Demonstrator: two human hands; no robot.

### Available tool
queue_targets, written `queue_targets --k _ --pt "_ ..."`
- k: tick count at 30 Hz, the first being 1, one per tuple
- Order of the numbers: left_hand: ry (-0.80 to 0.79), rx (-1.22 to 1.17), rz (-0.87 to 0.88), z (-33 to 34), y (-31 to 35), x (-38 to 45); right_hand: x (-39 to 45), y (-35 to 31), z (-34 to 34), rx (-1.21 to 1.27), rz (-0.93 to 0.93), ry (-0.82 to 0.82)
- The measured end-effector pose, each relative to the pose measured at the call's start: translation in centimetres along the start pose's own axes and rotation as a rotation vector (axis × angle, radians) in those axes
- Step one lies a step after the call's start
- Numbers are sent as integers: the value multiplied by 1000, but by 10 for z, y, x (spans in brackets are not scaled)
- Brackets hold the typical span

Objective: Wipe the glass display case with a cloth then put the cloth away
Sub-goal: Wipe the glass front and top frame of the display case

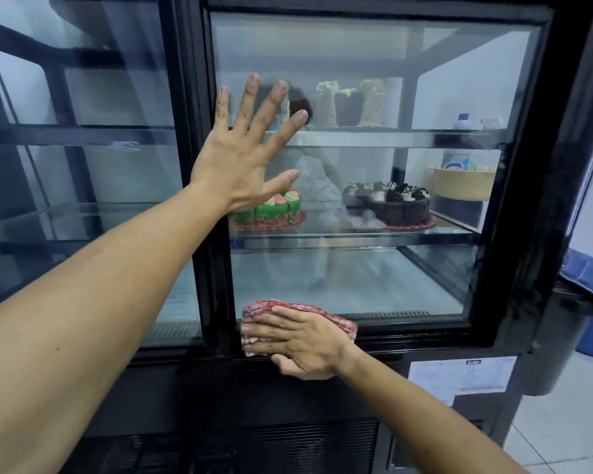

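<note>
Left forearm: nearest the lens, reaching up to the glass.
Left hand (243, 155): fingers spread flat against the door pane (374, 268), holding nothing; probably bracing.
Right hand (298, 343): fingers straight, pressing folded red-and-white cloth (264, 311) onto the door's lower left corner and black frame; bottom edge likely being wiped.
Display case (534, 200): upper shelf, slices of cake (348, 104); middle shelf, green cake (271, 213), chocolate cake (391, 205).
Black bin (562, 336): right of case, blue-lined.
</note>
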State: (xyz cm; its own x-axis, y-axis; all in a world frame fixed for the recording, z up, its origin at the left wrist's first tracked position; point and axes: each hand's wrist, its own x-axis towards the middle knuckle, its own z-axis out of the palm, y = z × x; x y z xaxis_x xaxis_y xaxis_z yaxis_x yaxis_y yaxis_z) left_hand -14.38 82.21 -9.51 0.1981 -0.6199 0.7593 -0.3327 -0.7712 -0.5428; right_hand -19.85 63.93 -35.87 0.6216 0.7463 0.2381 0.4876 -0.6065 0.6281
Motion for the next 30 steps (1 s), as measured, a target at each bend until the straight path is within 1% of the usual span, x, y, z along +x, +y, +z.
queue_targets --k 2,6,8,10,13,16,18,21,23,25,27,28,29,30 --pt "-4 2 1 0 2 1 -34 18 5 -9 14 -11" --pt "7 -10 -2 0 1 1 -114 55 13 -48 103 -46" --pt "24 -12 3 0 1 1 -130 61 12 -76 116 -67" --pt "29 -9 5 1 3 1 -121 58 13 -77 95 -61" --pt "30 -7 21 2 2 2 -76 35 11 -40 41 -70" --pt "45 50 206 6 1 1 -24 10 9 -28 7 -29" --pt "40 91 281 9 2 -1 -4 1 7 -58 -4 -5" --pt "20 92 268 8 3 -1 -1 8 1 -81 -55 39" --pt "2 85 269 6 3 -1 -12 23 -2 -105 -51 72" --pt "0 80 261 8 2 -1 -39 48 -4 -162 24 148" --pt "-5 75 253 8 3 0 -81 78 -5 -155 161 234" --pt "-3 81 252 8 4 0 -106 94 -3 -147 286 288" --pt "-7 89 254 8 5 -1 -130 106 -1 -148 451 342" --pt "-17 89 269 11 4 -1 -151 116 2 -124 678 417"
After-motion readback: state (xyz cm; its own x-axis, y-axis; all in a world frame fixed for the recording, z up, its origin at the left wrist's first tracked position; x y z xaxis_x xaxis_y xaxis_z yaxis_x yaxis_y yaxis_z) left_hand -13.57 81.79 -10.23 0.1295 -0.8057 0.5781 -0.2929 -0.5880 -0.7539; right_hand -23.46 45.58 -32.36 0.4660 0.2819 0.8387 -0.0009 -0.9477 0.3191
